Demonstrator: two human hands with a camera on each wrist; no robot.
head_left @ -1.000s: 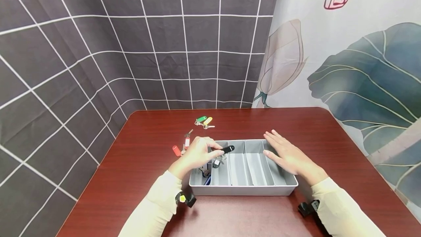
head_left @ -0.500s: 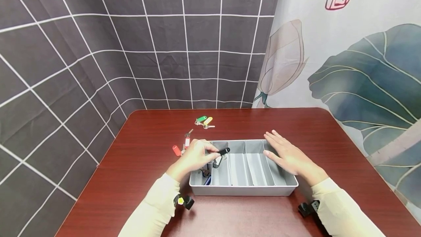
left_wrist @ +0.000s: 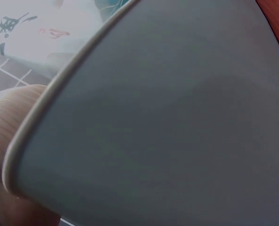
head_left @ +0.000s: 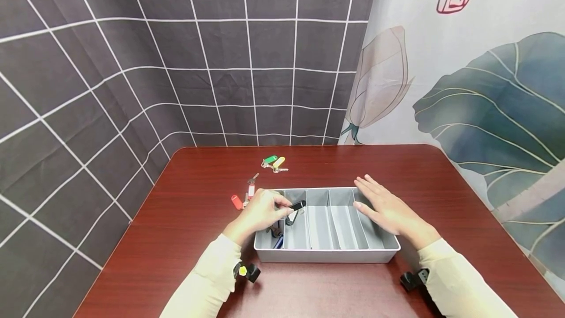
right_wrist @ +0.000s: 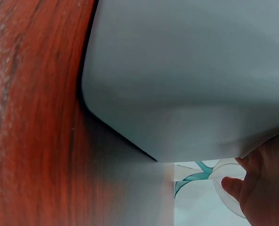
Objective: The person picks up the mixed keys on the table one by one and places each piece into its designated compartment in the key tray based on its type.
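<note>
Thumb and fingers of my left hand [head_left: 262, 209] pinch a black key tag [head_left: 298, 205] over the second compartment from the left of a grey divided tray [head_left: 326, 256]. Below it, in that compartment, lies another dark key tag [head_left: 291, 219] with a white label. The leftmost compartment holds keys [head_left: 275, 231] and a blue tag [head_left: 279, 242], partly covered by my hand. At the tray's right end my right hand [head_left: 388, 208] has its fingers straight, over the rim. Both wrist views are mostly filled by the tray's outer wall [left_wrist: 153, 113].
Behind the tray on the red-brown table [head_left: 198, 200] lie keys with a green tag [head_left: 270, 159] and a yellow tag [head_left: 279, 162]. Two red tags, one nearer [head_left: 237, 202] and one farther [head_left: 251, 190], lie left of the tray with their keys.
My left hand has shifted slightly left and lower with the black key tag still pinched, mostly in the first half second. My right hand and the tray have stayed in place.
</note>
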